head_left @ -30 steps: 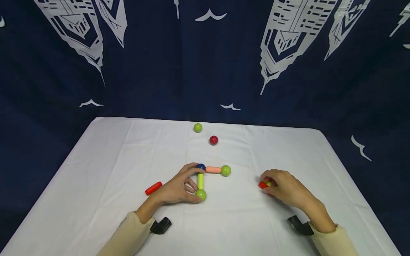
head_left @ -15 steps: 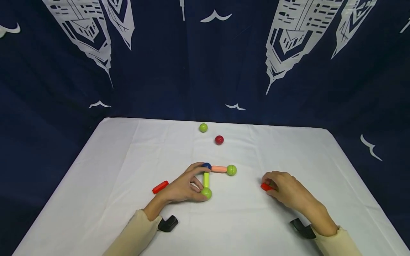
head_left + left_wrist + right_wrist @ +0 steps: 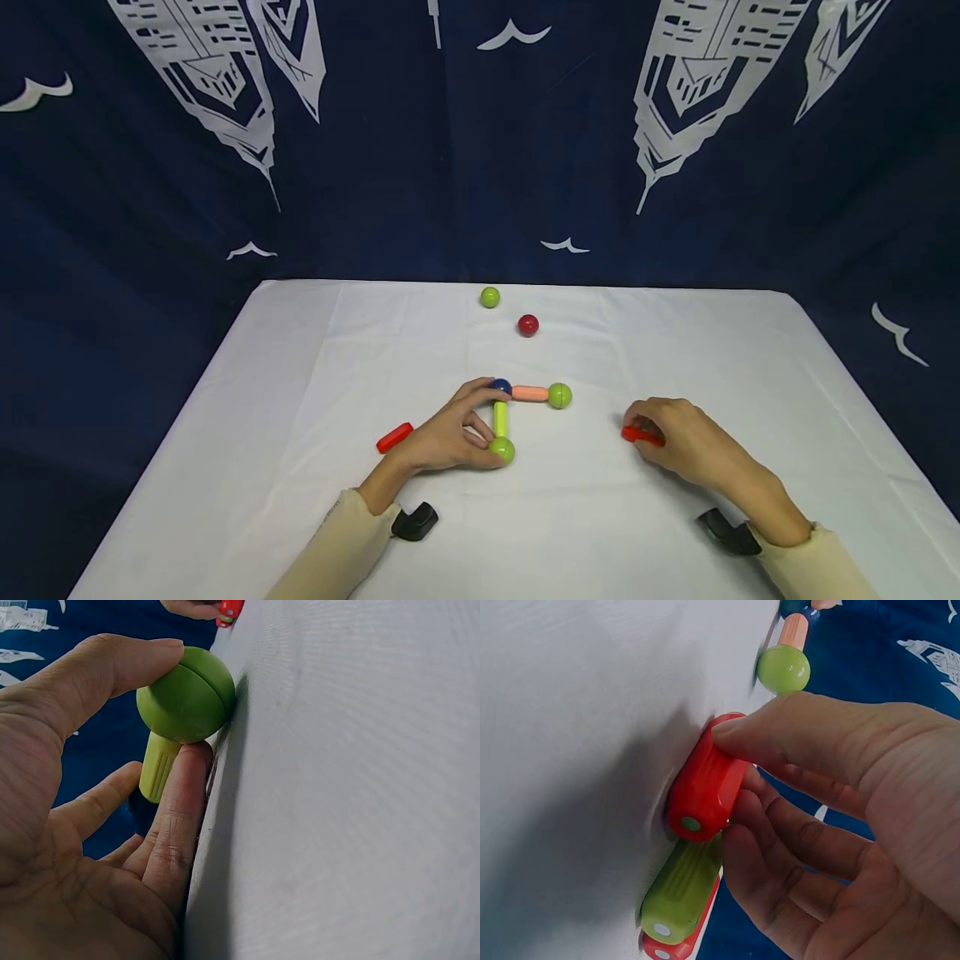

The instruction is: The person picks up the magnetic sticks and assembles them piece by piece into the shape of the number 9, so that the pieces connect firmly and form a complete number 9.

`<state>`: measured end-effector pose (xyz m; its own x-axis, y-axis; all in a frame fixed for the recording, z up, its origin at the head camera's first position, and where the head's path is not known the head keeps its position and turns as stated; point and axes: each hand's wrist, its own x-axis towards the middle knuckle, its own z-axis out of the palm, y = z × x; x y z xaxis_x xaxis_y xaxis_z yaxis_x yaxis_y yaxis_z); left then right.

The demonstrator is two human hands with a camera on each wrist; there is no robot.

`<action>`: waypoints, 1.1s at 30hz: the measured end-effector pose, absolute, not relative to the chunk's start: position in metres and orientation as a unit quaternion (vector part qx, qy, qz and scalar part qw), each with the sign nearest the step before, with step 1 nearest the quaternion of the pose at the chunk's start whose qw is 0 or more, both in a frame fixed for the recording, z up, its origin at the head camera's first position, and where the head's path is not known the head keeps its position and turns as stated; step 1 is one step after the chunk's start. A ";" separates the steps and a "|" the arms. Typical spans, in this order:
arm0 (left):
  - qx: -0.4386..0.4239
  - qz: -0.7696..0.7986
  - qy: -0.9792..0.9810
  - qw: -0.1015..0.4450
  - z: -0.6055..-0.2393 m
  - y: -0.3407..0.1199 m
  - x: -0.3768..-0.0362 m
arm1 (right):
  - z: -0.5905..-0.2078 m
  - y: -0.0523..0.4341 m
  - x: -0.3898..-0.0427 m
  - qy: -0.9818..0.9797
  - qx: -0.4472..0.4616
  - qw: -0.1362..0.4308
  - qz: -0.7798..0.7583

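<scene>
An L-shaped piece of balls and rods lies on the white cloth. Its near green ball (image 3: 187, 694) joins a yellow-green rod (image 3: 157, 766), a blue ball (image 3: 502, 385), a salmon rod (image 3: 530, 393) and another green ball (image 3: 559, 395). My left hand (image 3: 450, 433) holds this piece, thumb on the near green ball and a fingertip at the blue one. To the right, my right hand (image 3: 690, 437) pinches a red rod (image 3: 705, 784) between thumb and fingers, low over the cloth. Just beyond it in the right wrist view lie a green rod (image 3: 681, 889) and a second red rod (image 3: 690, 943).
A loose red rod (image 3: 394, 437) lies left of my left wrist. Toward the far edge of the white-covered table (image 3: 360, 333) sit a green ball (image 3: 490, 297) and a red ball (image 3: 528, 325). A dark blue patterned curtain (image 3: 450, 167) hangs behind.
The head view has shifted, so everything sits further right in it. At my right hand the red rod now shows at more length, and the yellow-green bit beside it has gone from sight.
</scene>
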<state>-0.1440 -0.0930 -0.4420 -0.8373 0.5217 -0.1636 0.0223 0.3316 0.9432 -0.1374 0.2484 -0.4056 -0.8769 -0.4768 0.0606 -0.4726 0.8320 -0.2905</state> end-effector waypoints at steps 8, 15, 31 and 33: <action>0.179 0.552 0.784 0.221 -0.443 -0.091 -0.145 | -0.404 0.247 -0.136 0.953 -0.259 0.001 -0.155; 0.171 0.559 0.778 0.230 -0.443 -0.089 -0.144 | -0.406 0.244 -0.136 0.949 -0.270 -0.020 -0.160; 0.177 0.558 0.778 0.226 -0.441 -0.089 -0.142 | -0.404 0.228 -0.138 0.928 -0.316 -0.002 -0.197; 0.179 0.557 0.779 0.225 -0.440 -0.089 -0.142 | -0.404 0.225 -0.138 0.928 -0.317 0.002 -0.197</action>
